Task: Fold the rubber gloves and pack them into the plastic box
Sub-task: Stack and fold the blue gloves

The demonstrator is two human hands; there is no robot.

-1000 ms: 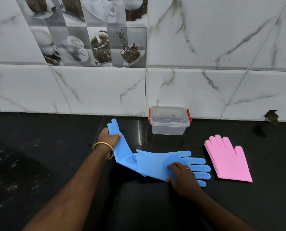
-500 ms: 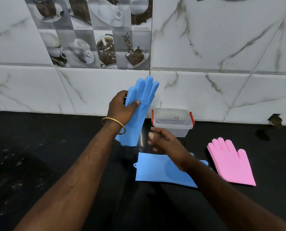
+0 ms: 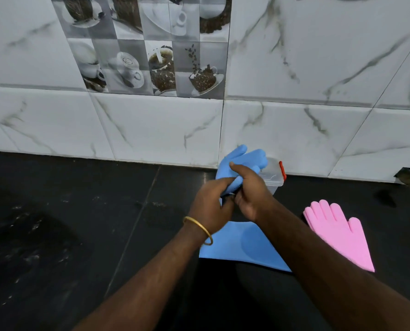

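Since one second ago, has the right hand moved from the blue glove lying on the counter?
Yes. The right hand has left the flat blue glove and risen toward the plastic box, gripping the held blue glove.

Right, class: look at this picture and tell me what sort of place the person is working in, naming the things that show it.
Most likely a home kitchen. The work surface is a dark stone countertop against a wall of white marble-look tiles, with a decorative tile panel picturing coffee cups and beans.

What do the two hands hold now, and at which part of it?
Both the left hand and the right hand grip one blue glove around its middle, below the fingers, which stick up above the hands.
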